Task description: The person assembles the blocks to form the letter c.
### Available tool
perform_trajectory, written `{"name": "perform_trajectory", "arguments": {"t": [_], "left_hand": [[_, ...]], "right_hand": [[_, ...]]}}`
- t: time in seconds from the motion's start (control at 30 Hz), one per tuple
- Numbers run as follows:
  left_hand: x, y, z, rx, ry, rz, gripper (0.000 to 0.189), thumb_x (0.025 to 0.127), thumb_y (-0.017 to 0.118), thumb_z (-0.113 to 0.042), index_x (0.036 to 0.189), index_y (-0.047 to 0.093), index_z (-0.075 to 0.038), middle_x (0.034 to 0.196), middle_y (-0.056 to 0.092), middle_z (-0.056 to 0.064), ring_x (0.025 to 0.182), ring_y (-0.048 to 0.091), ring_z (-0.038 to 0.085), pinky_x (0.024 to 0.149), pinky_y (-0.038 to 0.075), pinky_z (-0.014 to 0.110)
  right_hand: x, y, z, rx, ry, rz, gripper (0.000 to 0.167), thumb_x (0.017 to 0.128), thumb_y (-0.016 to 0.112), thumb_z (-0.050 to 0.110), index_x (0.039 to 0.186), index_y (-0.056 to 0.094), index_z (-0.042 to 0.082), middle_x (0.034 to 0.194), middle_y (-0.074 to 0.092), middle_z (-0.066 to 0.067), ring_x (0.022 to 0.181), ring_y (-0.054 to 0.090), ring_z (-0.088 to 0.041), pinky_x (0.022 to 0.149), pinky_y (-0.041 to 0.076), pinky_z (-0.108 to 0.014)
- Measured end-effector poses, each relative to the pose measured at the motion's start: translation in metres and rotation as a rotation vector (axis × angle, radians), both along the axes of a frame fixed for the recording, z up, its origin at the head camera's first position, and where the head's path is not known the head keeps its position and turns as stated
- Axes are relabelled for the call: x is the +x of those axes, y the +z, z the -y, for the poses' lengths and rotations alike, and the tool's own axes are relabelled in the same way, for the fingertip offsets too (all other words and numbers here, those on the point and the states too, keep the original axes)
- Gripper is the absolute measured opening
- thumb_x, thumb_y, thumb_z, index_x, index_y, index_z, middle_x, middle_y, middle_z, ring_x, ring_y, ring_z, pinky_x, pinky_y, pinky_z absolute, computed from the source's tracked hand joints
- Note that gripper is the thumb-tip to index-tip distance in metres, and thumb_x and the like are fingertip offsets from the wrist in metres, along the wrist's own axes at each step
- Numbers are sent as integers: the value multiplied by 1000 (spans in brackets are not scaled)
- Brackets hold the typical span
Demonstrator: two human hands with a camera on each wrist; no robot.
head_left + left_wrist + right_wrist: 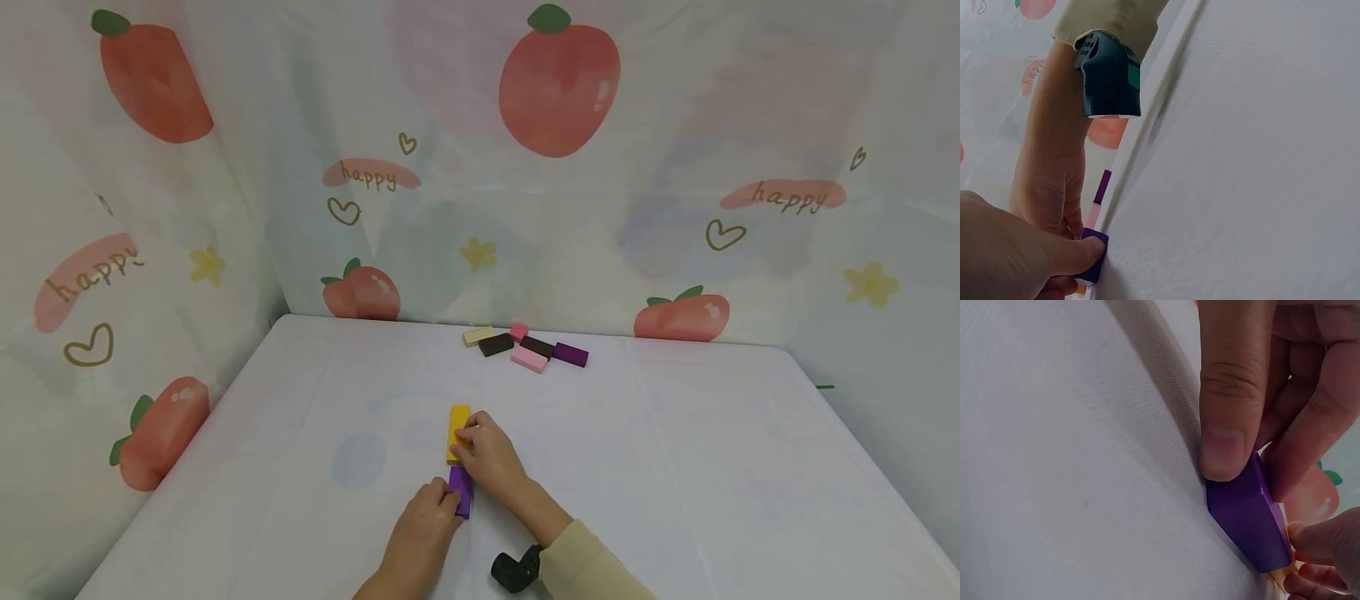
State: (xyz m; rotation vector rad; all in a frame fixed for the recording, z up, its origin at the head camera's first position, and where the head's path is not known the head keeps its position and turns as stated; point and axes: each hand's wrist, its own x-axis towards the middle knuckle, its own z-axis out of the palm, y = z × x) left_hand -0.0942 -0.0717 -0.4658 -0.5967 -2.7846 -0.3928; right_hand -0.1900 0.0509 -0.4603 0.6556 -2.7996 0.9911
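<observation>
On the white table, a yellow block (456,433) lies lengthwise, end to end with a purple block (461,492) nearer to the person. My left hand (427,521) pinches the purple block between thumb and fingers. The left wrist view shows that thumb lying on the purple block (1092,270). My right hand (491,458) has its fingertips on the right side of the yellow block; whether it pinches the block is hard to see. In the right wrist view the purple block (1250,515) mostly covers the yellow block (1282,575).
Toward the table's back edge lie several blocks: a light wood one (478,336), two dark brown ones (497,345), two pink ones (528,359) and a dark purple one (572,355). A black camera (516,570) is on the right wrist. A fruit-printed cloth (555,225) hangs behind.
</observation>
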Motion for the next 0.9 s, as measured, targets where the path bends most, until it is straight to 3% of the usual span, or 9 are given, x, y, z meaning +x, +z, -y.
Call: {"name": "perform_trajectory", "arguments": {"t": [0.3, 0.5, 0.77, 0.9], "left_hand": [[-3, -2, 1, 16, -46, -64, 28, 79, 73, -21, 95, 68, 2, 98, 58, 5, 93, 52, 16, 81, 47, 29], [-7, -7, 1, 57, -68, -108, 25, 79, 73, -20, 92, 67, 1, 91, 57, 4, 85, 52, 16, 75, 47, 27], [-9, -7, 3, 116, -77, 17, 24, 81, 70, -13, 99, 67, 2, 96, 55, 4, 87, 49, 14, 78, 47, 26], [-8, -6, 5, 116, -82, 28, 25, 81, 70, -12, 101, 67, 3, 97, 55, 4, 88, 49, 15, 78, 47, 25]], "right_hand": [[-1, 2, 1, -4, 4, -8, 27, 80, 72, 13, 100, 68, -6, 94, 53, -6, 82, 53, -16, 76, 51, -28], [-3, 2, -1, -12, 18, 9, 26, 81, 71, 12, 100, 68, -5, 94, 53, -6, 83, 53, -17, 78, 51, -30], [-10, 3, -7, -24, 81, 18, 17, 83, 65, 3, 99, 69, -4, 90, 54, -4, 83, 54, -18, 78, 51, -29], [-12, 4, -9, -29, 107, 32, 17, 83, 66, 2, 98, 69, -4, 90, 55, -5, 82, 54, -18, 78, 51, -30]]}}
